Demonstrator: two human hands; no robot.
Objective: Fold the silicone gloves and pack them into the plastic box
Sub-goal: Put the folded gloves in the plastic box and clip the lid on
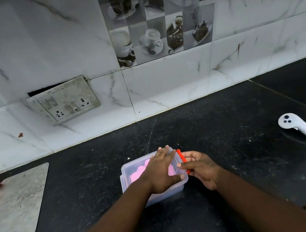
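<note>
Right grip (199, 166) around red clasp (181, 155)

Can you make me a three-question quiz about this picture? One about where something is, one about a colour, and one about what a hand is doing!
1. Where is the white controller?
A) on the black counter, right of the plastic box
B) inside the box
C) on the floor

2. What colour are the gloves in the box?
A) green
B) pink
C) yellow

3. What is the right hand doing?
A) resting open on the counter
B) holding the controller
C) pinching the red clip at the box's side

Answers:
1 A, it lies alone on the counter, far right.
2 B, pink shows through the clear walls.
3 C, thumb and fingers curl round the clip.
</note>
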